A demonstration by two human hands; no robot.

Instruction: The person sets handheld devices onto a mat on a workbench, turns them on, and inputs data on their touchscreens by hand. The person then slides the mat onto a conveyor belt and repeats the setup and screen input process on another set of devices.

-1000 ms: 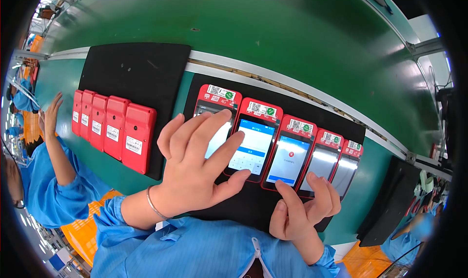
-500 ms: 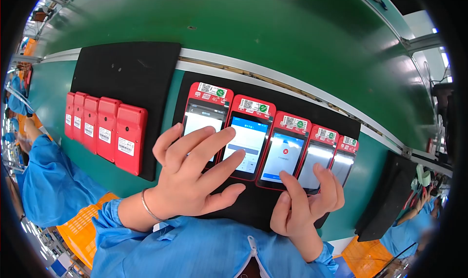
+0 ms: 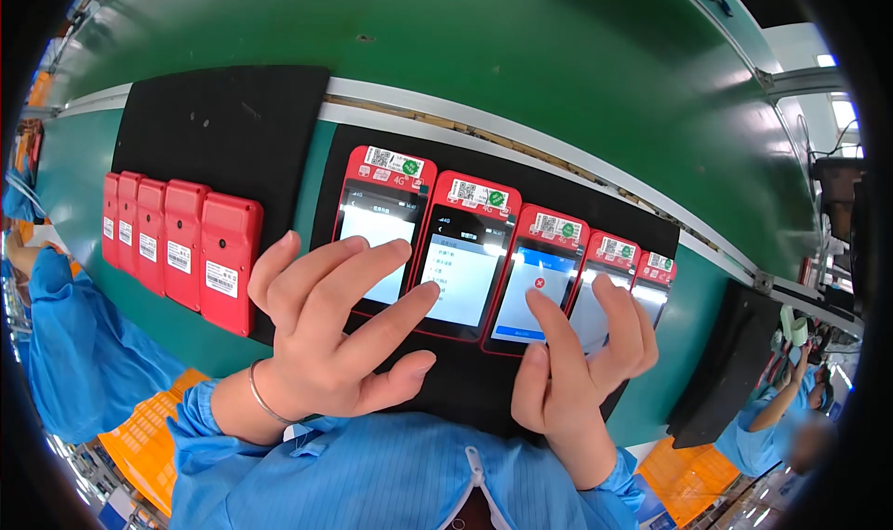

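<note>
Several red handheld terminals lie face up in a row, their screens lit and QR stickers along the top edges. My left hand (image 3: pixel 330 330), fingers spread and holding nothing, hovers over the leftmost terminal (image 3: pixel 381 212). Its index fingertip is at the screen of the second terminal (image 3: pixel 465 242), which shows a list; I cannot tell if it touches. My right hand (image 3: pixel 581 372) holds nothing, its index finger stretched over the third terminal (image 3: pixel 513 311), whose screen shows a red cross mark. Its other fingers bend over the fourth terminal (image 3: pixel 614 249), partly hiding it. A fifth terminal (image 3: pixel 657 268) is at the right end.
More red terminals (image 3: pixel 233 242) lie face down at the left, by a black mat (image 3: pixel 223 121). Another black mat (image 3: pixel 446 367) is under the lit row. A metal rail (image 3: pixel 577 172) runs behind. A person's blue sleeve (image 3: pixel 84 353) is at the left; another person (image 3: pixel 767 423) is at the right.
The second terminal's screen has gone from a blue-headed entry page with keys to a list. My left hand has shifted slightly left and down; my right index finger has risen across the third screen.
</note>
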